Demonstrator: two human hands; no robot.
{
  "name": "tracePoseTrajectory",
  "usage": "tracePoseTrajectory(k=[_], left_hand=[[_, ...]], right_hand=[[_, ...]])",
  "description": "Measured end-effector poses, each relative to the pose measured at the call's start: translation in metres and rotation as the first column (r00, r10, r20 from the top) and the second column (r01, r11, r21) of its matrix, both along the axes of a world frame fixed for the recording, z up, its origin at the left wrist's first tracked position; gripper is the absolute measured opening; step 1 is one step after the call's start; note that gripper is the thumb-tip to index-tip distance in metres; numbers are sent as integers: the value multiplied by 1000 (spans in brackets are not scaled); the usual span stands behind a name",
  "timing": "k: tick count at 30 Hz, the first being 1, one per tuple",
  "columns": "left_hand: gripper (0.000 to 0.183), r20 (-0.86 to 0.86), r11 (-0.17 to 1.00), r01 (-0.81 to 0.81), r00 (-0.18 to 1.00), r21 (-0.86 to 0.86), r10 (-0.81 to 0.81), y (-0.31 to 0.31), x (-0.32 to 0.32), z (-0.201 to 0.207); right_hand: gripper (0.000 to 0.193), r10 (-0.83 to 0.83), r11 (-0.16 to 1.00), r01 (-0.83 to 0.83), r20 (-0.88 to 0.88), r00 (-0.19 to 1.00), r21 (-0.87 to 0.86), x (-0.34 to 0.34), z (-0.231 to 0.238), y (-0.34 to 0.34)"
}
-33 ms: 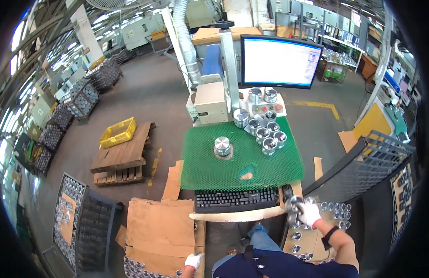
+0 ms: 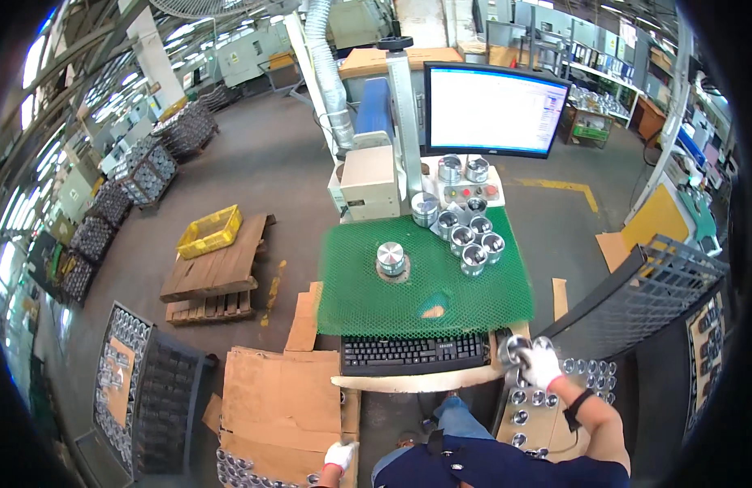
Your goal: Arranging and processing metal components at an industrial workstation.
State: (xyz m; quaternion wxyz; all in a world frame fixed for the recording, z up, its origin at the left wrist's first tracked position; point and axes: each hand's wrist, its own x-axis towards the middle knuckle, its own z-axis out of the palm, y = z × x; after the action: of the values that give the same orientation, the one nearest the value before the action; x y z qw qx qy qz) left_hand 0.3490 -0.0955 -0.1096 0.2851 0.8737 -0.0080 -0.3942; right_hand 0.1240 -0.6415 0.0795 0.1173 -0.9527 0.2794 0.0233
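Note:
My right hand (image 2: 542,369), in a white glove, is closed around a shiny metal piston (image 2: 514,350) at the right end of the keyboard. Another piston shows at its fingertips; blur hides whether it is held too. Below this hand, several pistons (image 2: 519,417) stand on a cardboard-covered surface. At the lower left, my gloved left hand (image 2: 340,455) rests by the edge of a cardboard sheet (image 2: 282,398), fingers apart and nothing visible in them. One piston (image 2: 391,257) sits on a round base on the green mat (image 2: 360,301), and several more (image 2: 473,257) cluster at the mat's right.
A keyboard (image 2: 417,353) lies before the mat; a monitor (image 2: 496,110) and a beige machine head (image 2: 366,180) stand behind it. Dark racks flank me at left (image 2: 169,398) and right (image 2: 628,293). A yellow crate (image 2: 209,232) sits on a wooden pallet (image 2: 217,272).
My right hand and the piston in it have shifted slightly up and away from the pistons below, more of which now show. My left hand has barely moved.

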Motion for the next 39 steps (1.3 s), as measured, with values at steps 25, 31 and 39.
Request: tracePoseTrajectory(k=[25,31,39], left_hand=[[40,70,958,-119,992,261,104,-100,-98,55],[39,221,956,-284,930,-74,294,-187,-49,171],[38,351,947,-110,911,-301,217,-193,-28,249]], right_hand=[[44,558,830,-518,311,770,-206,116,3,-115],[24,589,804,-530,491,642,-272,214,-1,-82],[9,375,883,-222,337,863,-414,320,-77,-116]])
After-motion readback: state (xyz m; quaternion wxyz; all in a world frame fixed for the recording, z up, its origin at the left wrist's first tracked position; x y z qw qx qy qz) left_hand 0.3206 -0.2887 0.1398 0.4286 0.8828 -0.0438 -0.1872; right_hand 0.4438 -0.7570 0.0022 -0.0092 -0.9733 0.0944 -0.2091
